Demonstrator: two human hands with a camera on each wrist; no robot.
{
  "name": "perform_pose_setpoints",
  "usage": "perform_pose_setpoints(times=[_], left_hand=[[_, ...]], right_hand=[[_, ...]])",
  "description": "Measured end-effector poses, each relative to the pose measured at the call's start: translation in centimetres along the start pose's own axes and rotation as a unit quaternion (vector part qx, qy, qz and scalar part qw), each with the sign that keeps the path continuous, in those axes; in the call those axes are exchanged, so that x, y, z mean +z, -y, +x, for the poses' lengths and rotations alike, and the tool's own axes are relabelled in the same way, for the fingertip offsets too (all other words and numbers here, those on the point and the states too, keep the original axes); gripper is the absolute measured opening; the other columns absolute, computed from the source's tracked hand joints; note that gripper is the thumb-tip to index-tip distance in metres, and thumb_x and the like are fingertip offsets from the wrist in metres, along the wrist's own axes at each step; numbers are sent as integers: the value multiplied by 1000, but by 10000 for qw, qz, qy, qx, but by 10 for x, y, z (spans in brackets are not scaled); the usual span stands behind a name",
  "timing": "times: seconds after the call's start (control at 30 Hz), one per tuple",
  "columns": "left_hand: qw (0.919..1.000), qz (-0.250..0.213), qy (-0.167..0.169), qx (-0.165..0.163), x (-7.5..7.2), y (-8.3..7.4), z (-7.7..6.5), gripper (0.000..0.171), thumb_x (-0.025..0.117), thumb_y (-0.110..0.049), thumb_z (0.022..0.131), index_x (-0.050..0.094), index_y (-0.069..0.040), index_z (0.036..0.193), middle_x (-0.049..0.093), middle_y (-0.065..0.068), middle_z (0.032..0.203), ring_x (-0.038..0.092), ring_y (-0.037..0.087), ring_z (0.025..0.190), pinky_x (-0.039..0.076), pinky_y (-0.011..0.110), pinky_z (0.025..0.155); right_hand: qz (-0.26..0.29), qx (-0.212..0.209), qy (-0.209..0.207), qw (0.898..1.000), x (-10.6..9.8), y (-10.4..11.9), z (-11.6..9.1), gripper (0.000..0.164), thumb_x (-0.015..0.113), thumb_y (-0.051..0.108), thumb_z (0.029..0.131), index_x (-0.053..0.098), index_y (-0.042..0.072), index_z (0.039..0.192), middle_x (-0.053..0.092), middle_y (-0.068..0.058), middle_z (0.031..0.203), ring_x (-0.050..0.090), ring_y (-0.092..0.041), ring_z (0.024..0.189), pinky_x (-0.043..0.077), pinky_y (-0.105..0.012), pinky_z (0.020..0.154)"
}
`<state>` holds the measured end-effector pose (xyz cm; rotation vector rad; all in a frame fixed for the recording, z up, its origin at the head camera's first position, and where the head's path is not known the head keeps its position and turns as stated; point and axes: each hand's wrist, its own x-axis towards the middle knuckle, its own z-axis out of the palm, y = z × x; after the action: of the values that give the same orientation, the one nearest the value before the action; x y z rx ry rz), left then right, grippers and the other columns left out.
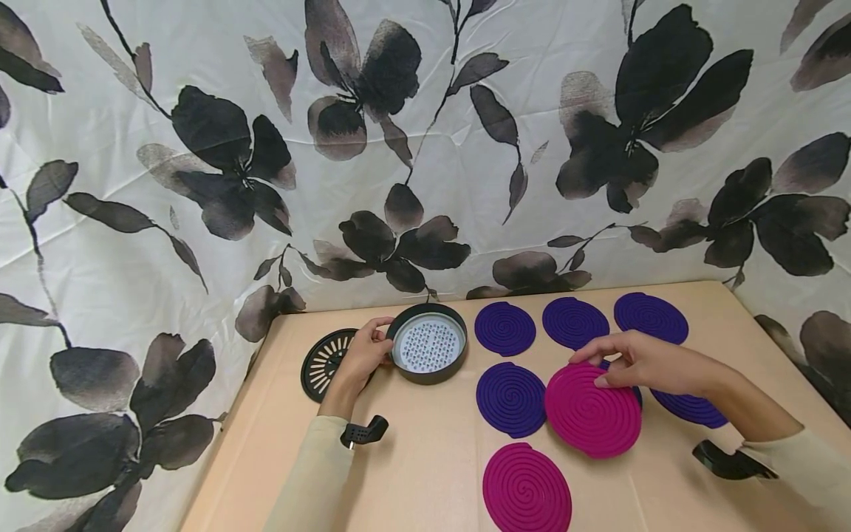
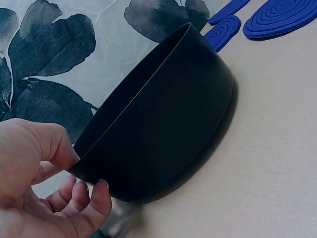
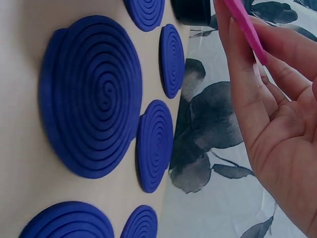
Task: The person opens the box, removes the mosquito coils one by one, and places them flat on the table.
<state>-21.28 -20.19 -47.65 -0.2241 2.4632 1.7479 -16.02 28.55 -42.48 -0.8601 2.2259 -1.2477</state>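
At the left of the head view, my left hand pinches the rim of a round black holder. A pale disc with small dots shows inside it. The left wrist view shows the holder's deep, smooth wall, with finger and thumb at its edge. My right hand pinches the upper edge of a pink spiral coaster, raised and tilted over a mostly hidden blue coaster. In the right wrist view the pink coaster appears edge-on between the fingers. Below it to the left, another pink coaster lies flat.
Blue spiral coasters lie in two rows, including one at the back left and one in front of it. A black slotted disc lies beside the left hand. Floral cloth hangs behind the tabletop.
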Motion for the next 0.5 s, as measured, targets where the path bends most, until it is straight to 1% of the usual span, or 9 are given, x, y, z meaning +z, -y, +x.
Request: perform_pose_setpoints(times=[0.07, 0.1, 0.17, 0.27, 0.33, 0.4, 0.47, 0.5], left_hand=[[10000, 4, 14, -18, -1, 0, 0, 51, 58, 5, 91, 56, -13, 139, 42, 7, 98, 50, 19, 78, 54, 32, 65], [10000, 12, 22, -22, -1, 0, 0, 51, 58, 4, 91, 56, -13, 140, 42, 7, 98, 50, 19, 78, 54, 32, 65], [10000, 10, 37, -24, -1, 0, 0, 52, 58, 4, 91, 56, -13, 140, 42, 8, 98, 50, 20, 79, 53, 32, 65], [10000, 12, 49, -40, -1, 0, 0, 52, 58, 4, 91, 56, -13, 140, 42, 8, 98, 50, 20, 80, 53, 31, 65], [10000, 5, 51, -56, -2, 0, -1, 51, 58, 4, 92, 56, -14, 139, 42, 8, 99, 50, 21, 80, 53, 32, 65], [10000, 17, 51, -66, -2, -1, -1, 50, 58, 3, 92, 57, -14, 139, 42, 8, 99, 50, 21, 81, 53, 32, 65], [10000, 14, 47, -66, -2, -1, -2, 50, 59, 3, 92, 57, -14, 138, 42, 8, 99, 50, 22, 81, 54, 32, 66], [10000, 21, 46, -62, -2, -1, -2, 50, 58, 3, 92, 57, -14, 139, 42, 8, 99, 50, 21, 81, 54, 32, 66]], right_hand=[[-82, -8, -42, 10000, 1, -2, -3, 41, 73, 17, 92, 66, 13, 132, 64, -11, 116, 55, -5, 77, 46, -27, 64], [-87, -19, -51, 9999, 2, -3, -5, 41, 73, 17, 92, 66, 12, 132, 64, -11, 115, 54, -6, 77, 45, -27, 63], [-98, 21, -88, 9999, 4, -4, -9, 39, 73, 18, 92, 67, 14, 131, 64, -9, 115, 56, -9, 87, 45, -27, 65], [8, 132, -47, 9999, 6, -6, -16, 39, 74, 19, 92, 67, 15, 130, 61, -12, 114, 54, -8, 76, 44, -28, 66], [-8, 179, -43, 9998, 8, -8, -20, 39, 74, 20, 92, 67, 16, 130, 62, -10, 114, 56, -10, 84, 45, -28, 68], [-46, 159, -34, 9999, 10, -11, -25, 38, 74, 20, 92, 67, 16, 129, 63, -8, 114, 56, -10, 84, 45, -28, 66], [-96, 106, -37, 9999, 12, -14, -29, 37, 74, 20, 92, 67, 17, 129, 64, -6, 113, 57, -10, 91, 45, -27, 66], [-97, 87, -38, 9999, 14, -16, -31, 37, 74, 20, 92, 68, 17, 128, 64, -5, 112, 56, -9, 91, 45, -27, 65]])
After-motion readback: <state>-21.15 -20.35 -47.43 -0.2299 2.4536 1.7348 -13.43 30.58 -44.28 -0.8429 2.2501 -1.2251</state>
